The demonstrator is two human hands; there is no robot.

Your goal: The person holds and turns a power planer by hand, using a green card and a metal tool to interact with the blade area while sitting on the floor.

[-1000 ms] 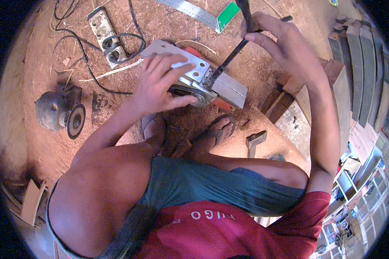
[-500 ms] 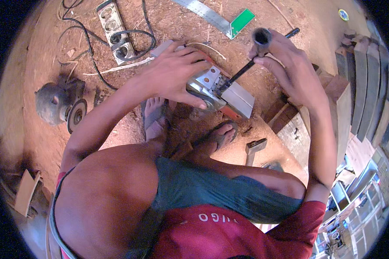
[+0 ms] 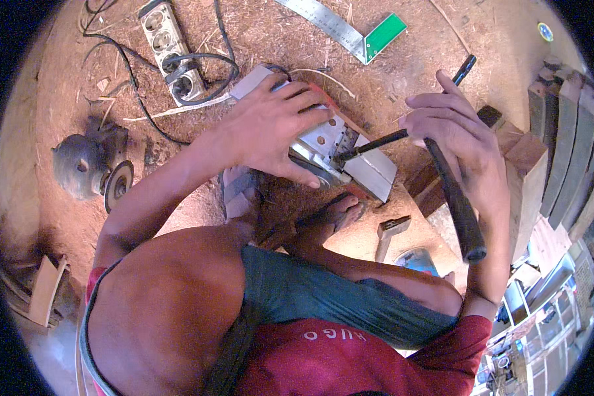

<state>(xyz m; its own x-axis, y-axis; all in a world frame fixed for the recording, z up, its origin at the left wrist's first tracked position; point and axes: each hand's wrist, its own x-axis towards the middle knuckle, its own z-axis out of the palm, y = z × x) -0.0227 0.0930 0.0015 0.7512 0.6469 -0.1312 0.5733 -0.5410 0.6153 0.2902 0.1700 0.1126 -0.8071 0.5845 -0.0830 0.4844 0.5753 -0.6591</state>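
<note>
An upturned electric planer [image 3: 376, 170] lies at the middle of the ground, its metal sole facing up and its orange body showing along the edge. My left hand [image 3: 275, 125] spans its far-left half, fingers over the top and thumb along the near side, gripping it. My right hand [image 3: 461, 129] is wrapped round a black wrench [image 3: 457, 204] with a long thin shaft and a thick tubular crosspiece. The shaft's tip meets the planer's cutter slot near the middle of the sole. The crosspiece hangs down toward my right forearm.
A power strip [image 3: 162, 39] with a black cable lies at the far left; a try square [image 3: 384, 38] with a green handle is beyond the planer. An angle grinder [image 3: 86, 165] sits at left, a hammer [image 3: 391, 231] near my foot, and stacked wood [image 3: 561, 145] at right.
My right hand has moved right and turned the wrench, so its tubular crosspiece swung from pointing up at me to hanging toward my forearm. My left hand stays on the planer.
</note>
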